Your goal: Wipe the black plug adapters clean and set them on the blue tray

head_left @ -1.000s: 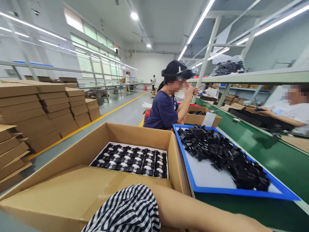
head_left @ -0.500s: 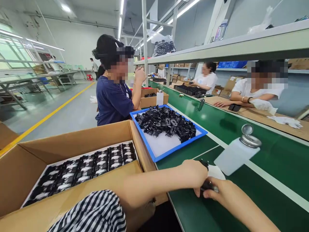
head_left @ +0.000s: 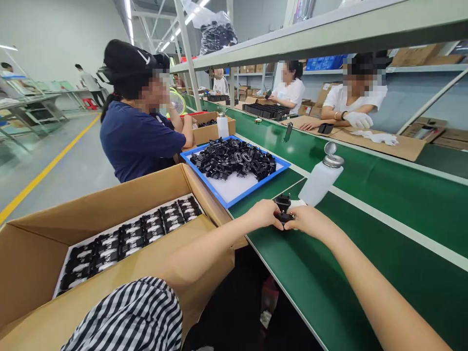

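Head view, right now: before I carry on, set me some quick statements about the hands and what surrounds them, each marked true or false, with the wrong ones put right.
1. The left hand and right hand both have fingers on a small black part. True.
2. The near white bottle has its lid shut. False: the metal lid of the near white bottle is flipped open.
3. Black pieces lie heaped in the blue-rimmed tray. True.
4. The person's own hands wear gloves. False: both are bare.
5. In this view, the open carton is to the left of the tray. True.
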Motion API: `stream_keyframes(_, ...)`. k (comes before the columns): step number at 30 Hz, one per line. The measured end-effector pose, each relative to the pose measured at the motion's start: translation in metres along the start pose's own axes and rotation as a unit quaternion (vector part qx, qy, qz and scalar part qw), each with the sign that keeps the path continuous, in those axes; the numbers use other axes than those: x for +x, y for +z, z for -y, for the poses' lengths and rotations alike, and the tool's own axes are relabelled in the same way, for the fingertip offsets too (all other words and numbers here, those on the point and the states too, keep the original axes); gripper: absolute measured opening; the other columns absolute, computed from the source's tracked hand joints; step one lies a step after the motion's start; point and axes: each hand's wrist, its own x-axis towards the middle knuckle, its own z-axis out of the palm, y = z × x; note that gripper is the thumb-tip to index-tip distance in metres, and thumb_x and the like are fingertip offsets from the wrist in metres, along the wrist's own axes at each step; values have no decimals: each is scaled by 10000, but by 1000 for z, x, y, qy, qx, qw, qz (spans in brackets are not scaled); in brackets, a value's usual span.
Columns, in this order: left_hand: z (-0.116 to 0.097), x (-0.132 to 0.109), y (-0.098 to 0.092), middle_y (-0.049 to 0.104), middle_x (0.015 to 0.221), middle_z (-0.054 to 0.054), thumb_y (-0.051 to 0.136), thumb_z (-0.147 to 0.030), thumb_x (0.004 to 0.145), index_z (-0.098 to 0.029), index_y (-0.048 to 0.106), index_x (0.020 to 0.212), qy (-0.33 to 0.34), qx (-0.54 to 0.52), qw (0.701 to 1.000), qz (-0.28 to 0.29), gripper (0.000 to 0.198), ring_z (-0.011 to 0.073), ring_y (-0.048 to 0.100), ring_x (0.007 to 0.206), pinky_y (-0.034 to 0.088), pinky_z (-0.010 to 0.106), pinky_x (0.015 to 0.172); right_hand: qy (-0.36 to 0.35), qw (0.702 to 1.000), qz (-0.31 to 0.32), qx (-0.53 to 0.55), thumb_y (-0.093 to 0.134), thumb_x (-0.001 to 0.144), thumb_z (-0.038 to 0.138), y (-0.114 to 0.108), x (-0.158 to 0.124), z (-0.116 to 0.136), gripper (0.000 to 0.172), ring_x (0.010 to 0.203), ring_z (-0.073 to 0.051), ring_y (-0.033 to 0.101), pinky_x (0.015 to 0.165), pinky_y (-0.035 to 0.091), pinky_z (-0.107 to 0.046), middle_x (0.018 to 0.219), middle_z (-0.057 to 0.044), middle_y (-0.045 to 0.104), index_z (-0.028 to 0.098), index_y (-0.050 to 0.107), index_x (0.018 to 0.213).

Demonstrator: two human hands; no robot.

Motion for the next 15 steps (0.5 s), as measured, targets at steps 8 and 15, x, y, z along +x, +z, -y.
stream_keyframes(8,16,-16,15,561,678,-11,558,-424,594,-143,580,871,-8,-118,993,-25,395,130,497,634,342,192,545,46,993,-2,109,553,583,343,16,-13,-14,460,666,-201,548,606,413,-303,810,-91,577,117,473,976)
stream_keyframes(15,27,5,17,351,1165,177,695,-323,396,6,130,1208,0,-80,994,-79,1042,278,284,1087,289,301,861,-28,965,-149,214,677,399,248,35,6,-27,982,1110,-306,228,882,228,-402,1222,-253,215,10,166,1203)
